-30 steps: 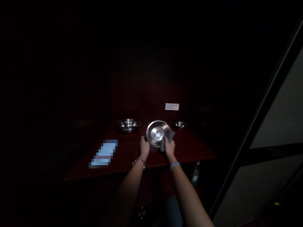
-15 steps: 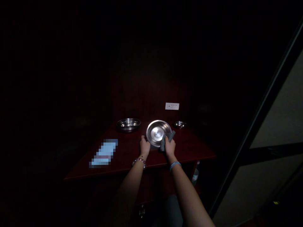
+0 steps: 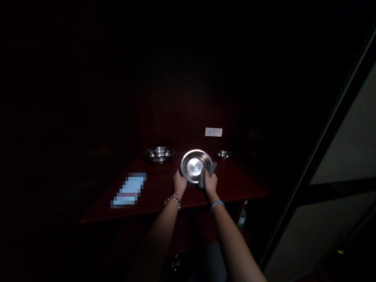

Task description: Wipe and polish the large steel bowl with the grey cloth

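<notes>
A shiny round metal basin (image 3: 194, 165) is tilted toward me above the dark red desk. My left hand (image 3: 179, 182) grips its lower left rim, with the fingertips hidden behind it. In my right hand (image 3: 210, 182) is a grey cloth (image 3: 202, 177), pressed against the basin's lower right rim with the thumb on the inner side. Further left on the desk sit stacked metal basins (image 3: 159, 154). A smaller metal bowl (image 3: 223, 155) stands at the back right.
The desk (image 3: 164, 196) has its front edge below my wrists. A blurred pale blue flat item (image 3: 129, 191) lies on its left side. A white socket panel (image 3: 214, 132) is on the back wall. Below at right stands a bottle (image 3: 242, 218).
The basin has shifted very slightly left and its tilt has changed a little. Both hands keep their hold, and the cloth stays at the lower right rim.
</notes>
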Available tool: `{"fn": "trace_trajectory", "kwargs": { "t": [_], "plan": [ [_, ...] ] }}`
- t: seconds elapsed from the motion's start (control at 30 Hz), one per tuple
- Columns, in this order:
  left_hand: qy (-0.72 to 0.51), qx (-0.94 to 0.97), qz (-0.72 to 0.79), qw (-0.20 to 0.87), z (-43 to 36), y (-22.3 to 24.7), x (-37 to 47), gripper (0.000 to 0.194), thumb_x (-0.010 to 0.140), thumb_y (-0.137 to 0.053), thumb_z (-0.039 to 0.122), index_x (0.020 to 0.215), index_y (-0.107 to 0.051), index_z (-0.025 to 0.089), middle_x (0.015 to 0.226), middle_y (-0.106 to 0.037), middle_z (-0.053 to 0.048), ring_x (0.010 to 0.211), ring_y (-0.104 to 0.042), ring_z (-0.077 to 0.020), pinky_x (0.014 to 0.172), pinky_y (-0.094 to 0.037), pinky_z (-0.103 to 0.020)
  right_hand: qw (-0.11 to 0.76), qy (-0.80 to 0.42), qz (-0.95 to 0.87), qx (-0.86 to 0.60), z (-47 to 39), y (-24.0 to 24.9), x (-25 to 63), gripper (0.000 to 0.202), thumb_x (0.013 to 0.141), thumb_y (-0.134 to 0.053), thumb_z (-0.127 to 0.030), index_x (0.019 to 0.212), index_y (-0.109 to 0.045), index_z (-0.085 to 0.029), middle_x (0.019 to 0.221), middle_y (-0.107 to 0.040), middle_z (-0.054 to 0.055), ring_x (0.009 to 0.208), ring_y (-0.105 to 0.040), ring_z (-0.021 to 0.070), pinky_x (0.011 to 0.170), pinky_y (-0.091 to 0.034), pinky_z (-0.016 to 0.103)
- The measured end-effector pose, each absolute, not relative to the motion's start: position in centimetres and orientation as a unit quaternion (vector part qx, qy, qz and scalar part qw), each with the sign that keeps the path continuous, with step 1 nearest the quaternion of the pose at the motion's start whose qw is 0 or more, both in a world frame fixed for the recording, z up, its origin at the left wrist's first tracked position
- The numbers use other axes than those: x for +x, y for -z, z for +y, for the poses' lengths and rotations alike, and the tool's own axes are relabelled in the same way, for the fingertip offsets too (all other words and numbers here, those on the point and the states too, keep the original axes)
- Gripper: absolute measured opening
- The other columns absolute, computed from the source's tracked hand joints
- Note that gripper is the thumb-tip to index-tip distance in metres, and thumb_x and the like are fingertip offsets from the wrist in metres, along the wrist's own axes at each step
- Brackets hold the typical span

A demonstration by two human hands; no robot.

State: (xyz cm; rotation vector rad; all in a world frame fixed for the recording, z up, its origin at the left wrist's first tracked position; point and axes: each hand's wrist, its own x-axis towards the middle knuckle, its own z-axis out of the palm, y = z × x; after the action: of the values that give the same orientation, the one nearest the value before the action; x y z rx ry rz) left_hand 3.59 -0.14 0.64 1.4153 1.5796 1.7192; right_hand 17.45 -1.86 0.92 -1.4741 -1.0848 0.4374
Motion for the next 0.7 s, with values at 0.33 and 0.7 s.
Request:
{"fn": "trace_trajectory", "kwargs": {
  "t": [0.33, 0.7],
  "plan": [
    [-0.598, 0.493, 0.591, 0.224, -0.9, -1.6, 3.7, 0.034, 0.073, -0.062, 0.01, 0.106, -0.068, 0.013, 0.103, -0.076, -0.017, 0.105, -0.071, -0.0285, 0.091, -0.053, -0.034, 0.602, -0.196, -0.464, -0.62, -2.0, -0.9, 17.4, 0.033, 0.094, -0.054, -0.033, 0.094, -0.077, -0.01, 0.091, -0.079, 0.017, 0.086, -0.076, 0.0256, 0.071, -0.052, 0.025],
    [-0.59, 0.503, 0.597, 0.208, 0.3, -0.5, 3.2, 0.016, 0.077, -0.058, 0.011, 0.091, -0.064, 0.016, 0.1, -0.076, -0.015, 0.096, -0.072, -0.0248, 0.085, -0.053, -0.031, 0.598, -0.191, -0.466, -0.623, -1.8, -0.8, 17.5, 0.035, 0.095, -0.052, -0.035, 0.097, -0.077, -0.01, 0.095, -0.079, 0.018, 0.09, -0.075, 0.0256, 0.074, -0.052, 0.025]
  ]
}}
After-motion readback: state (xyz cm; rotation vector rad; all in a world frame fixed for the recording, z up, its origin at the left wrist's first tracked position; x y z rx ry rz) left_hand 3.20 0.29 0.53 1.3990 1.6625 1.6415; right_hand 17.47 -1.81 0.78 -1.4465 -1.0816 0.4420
